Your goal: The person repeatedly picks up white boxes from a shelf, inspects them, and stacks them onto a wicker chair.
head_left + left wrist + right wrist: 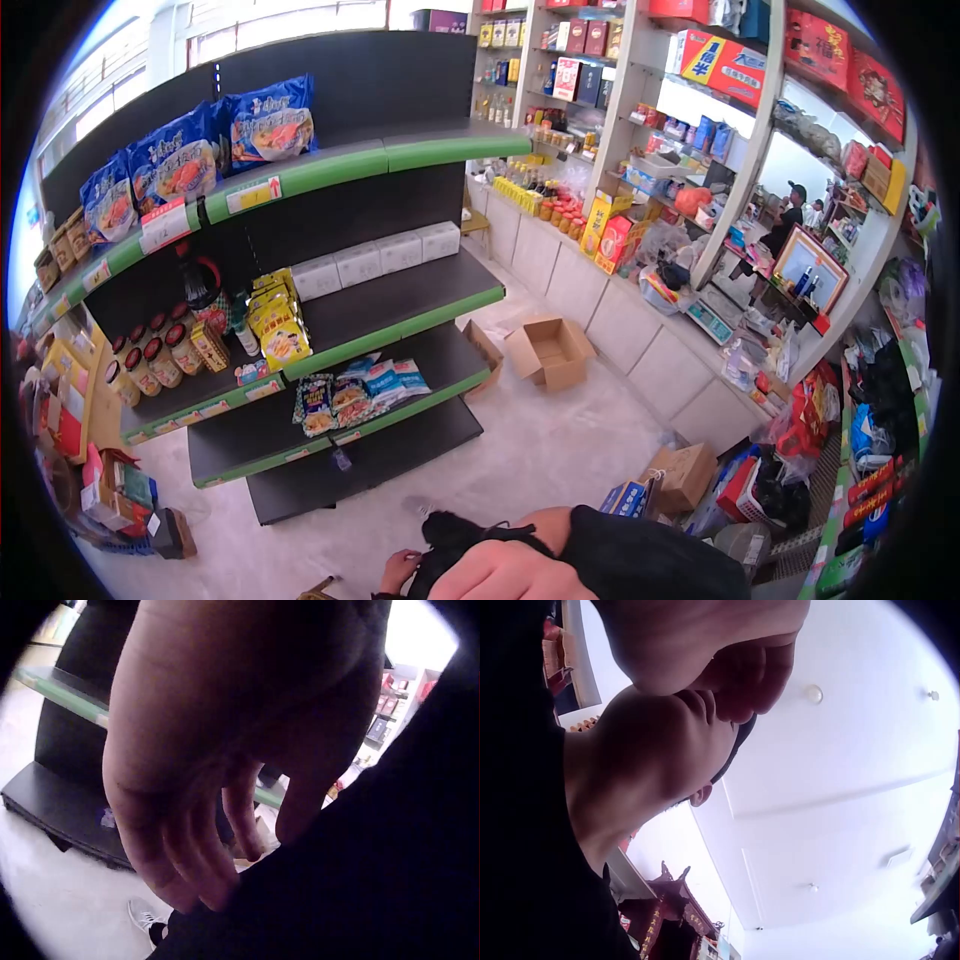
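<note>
My right hand (510, 575) is raised close to the head camera, its back large at the bottom edge. In the right wrist view the right hand (739, 656) is in front of the lower face, with curled fingers and nothing seen in them. Lower down hangs my left hand (402, 567), beside the dark clothing. From the left wrist, the left hand (225, 742) shows loosely bent fingers that hold nothing, close to the black cloth (322, 885). The shelf rack (400, 290) stands ahead, apart from both hands.
Blue noodle packs (270, 120), lidded jars (160, 360), yellow packets (275, 320), white boxes (362, 262) and small snack bags (350, 400) sit on the green-edged shelves. An open carton (550, 352) lies on the pale floor. Stocked wall shelves (640, 90) line the right side.
</note>
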`<action>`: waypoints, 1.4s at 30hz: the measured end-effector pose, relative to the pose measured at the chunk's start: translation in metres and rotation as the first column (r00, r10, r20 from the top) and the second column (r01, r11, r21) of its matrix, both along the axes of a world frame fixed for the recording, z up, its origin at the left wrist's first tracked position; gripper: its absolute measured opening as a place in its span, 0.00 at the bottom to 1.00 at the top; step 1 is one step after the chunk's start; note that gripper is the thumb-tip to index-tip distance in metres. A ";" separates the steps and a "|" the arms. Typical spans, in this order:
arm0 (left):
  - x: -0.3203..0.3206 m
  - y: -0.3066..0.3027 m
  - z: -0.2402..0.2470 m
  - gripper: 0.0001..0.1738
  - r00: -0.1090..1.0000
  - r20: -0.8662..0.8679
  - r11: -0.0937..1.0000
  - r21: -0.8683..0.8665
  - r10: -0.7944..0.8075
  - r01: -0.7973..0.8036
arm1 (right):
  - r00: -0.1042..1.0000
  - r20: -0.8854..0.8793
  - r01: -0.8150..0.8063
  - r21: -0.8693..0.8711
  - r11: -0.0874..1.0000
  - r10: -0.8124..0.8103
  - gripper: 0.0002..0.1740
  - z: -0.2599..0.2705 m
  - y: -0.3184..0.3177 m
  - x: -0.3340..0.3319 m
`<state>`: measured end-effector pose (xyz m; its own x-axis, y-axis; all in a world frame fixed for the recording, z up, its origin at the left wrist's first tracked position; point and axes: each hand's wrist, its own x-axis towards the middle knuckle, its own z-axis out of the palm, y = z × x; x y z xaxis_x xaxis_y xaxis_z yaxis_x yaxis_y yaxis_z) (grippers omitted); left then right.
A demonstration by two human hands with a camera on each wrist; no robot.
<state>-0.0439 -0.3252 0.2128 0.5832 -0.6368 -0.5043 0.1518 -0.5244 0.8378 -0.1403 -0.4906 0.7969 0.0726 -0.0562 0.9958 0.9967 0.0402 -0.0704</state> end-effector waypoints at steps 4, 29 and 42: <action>0.031 -0.053 0.001 0.17 0.983 0.061 0.971 -0.160 -0.171 0.179 | 0.994 -0.055 0.093 -0.027 0.995 -0.094 0.18 -0.015 -0.048 0.013; 0.313 -0.502 0.387 0.28 0.827 0.535 0.910 -0.408 0.175 0.071 | 0.070 -0.841 0.638 -0.375 0.672 -0.537 0.21 -0.236 -0.512 0.279; 0.354 -0.571 0.362 0.33 0.504 0.848 0.976 -0.213 0.163 0.043 | 0.141 -0.913 0.416 -0.296 0.860 -0.383 0.37 -0.281 -0.597 0.393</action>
<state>0.3105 -0.8958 0.5749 0.7019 -0.5990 0.3854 -0.6684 -0.3668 0.6471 0.2524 -1.0872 0.5163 0.8814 -0.4125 0.2300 0.0944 -0.3234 -0.9416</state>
